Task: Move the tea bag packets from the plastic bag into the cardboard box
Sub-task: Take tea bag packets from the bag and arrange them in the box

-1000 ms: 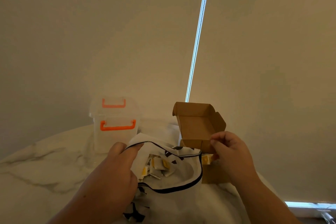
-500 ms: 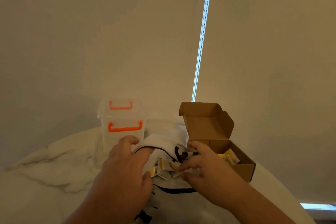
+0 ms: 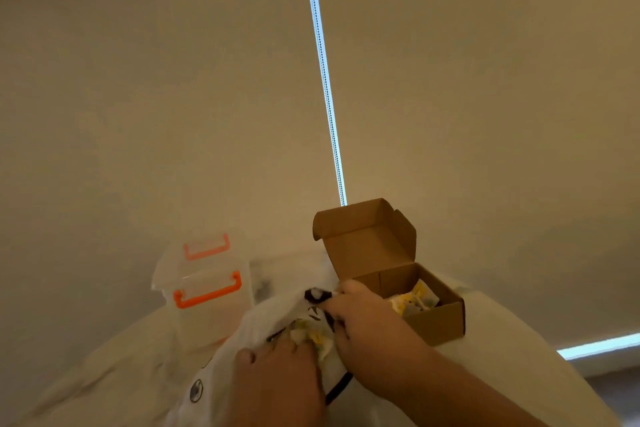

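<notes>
Box [image 3: 441,322] sits open beside the bag [image 3: 263,321] for short trips. The left hand [image 3: 280,386] grips the bag open; the right hand [image 3: 367,321] curls its fingers around packets [image 3: 313,336].

- The table [image 3: 121,381] is a pale top with a rounded edge. It spreads out under and on either side of the left hand [image 3: 277,388] and the right hand [image 3: 367,326].
- A white plastic bag [image 3: 225,367] with black trim lies crumpled on it, directly beneath both hands.
- A cardboard box [image 3: 440,322] stands just beyond the right hand, open, with its lid flap upright.
- A clear plastic container [image 3: 207,319] with orange handles stands beyond the left hand, off to its left and just beside the bag.
- Another clear item [image 3: 266,281] sits beyond the hands, between container and box, too blurred to name.
</notes>
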Motion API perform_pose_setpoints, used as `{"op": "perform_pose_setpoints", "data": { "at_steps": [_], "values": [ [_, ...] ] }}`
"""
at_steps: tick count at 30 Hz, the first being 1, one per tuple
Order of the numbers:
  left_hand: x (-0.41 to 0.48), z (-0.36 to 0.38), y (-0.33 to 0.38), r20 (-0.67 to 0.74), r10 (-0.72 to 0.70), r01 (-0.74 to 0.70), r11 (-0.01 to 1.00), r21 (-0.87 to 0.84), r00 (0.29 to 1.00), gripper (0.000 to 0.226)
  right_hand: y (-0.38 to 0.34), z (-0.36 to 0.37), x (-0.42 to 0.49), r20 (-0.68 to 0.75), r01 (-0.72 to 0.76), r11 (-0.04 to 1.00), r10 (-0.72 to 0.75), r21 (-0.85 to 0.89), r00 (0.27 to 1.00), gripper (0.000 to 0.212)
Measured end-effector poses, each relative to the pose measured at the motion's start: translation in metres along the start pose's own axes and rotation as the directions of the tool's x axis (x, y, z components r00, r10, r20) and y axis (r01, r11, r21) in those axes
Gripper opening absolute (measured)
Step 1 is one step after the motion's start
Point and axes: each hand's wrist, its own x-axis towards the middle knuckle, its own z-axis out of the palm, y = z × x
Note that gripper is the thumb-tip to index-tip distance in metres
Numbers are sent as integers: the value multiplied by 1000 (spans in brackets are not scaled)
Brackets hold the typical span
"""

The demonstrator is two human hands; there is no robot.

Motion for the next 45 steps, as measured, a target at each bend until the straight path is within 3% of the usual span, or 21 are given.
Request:
{"op": "perform_pose_setpoints", "data": {
  "at_steps": [4, 8, 11, 14, 17, 21, 25, 29, 32, 35, 40, 45],
  "values": [
    [32, 15, -3, -84, -78, 88, 989, 118, 993, 24, -3, -3, -1, 85, -24, 999, 27, -42, 996, 31],
    [67, 25, -4, 113, -102, 74, 971, 227, 988, 40, -2, -8, 2, 106, -14, 1000, 16, -12, 994, 38],
    [76, 31, -1, 131, -100, 67, 969, 240, 986, 46, 0, -9, 8, 205, -29, 998, 41, -64, 978, 39],
    [79, 39, -5, 63, -78, 59, 965, 257, 995, 39, 8, -7, -5, 2, -16, 995, 16, 102, 1000, 29],
    [79, 41, -8, 77, -40, 21, 974, 225, 996, 34, 12, -5, -3, -21, -7, 992, 10, 127, 1000, 28],
    [61, 36, -12, -78, 43, -28, 982, 185, 996, 25, 12, -8, 11, 151, -95, 995, 94, -2, 984, 38],
    [34, 28, -21, -206, 55, -51, 998, 25, 977, 32, 14, -7, -8, -71, -94, 977, 109, 191, 992, 19],
    [5, 29, -30, -351, -34, -6, 994, -110, 936, 40, 12, 2, -7, -47, -93, 968, 107, 234, 993, 53],
    [-5, 36, -35, -369, -103, 32, 980, -195, 924, 42, 6, 10, -10, -24, -94, 962, 104, 256, 994, 60],
    [-7, 39, -37, -397, -115, 19, 971, -238, 910, 42, 3, 21, -9, -21, -78, 964, 86, 254, 996, 47],
    [-2, 46, -37, -411, -106, -17, 958, -285, 906, 35, 4, 26, -6, -41, -150, 928, 174, 341, 984, 59],
    [-2, 43, -34, -431, -62, -69, 957, -282, 900, 29, 5, 24, -4, -37, -155, 947, 172, 280, 984, 40]
  ]
}}
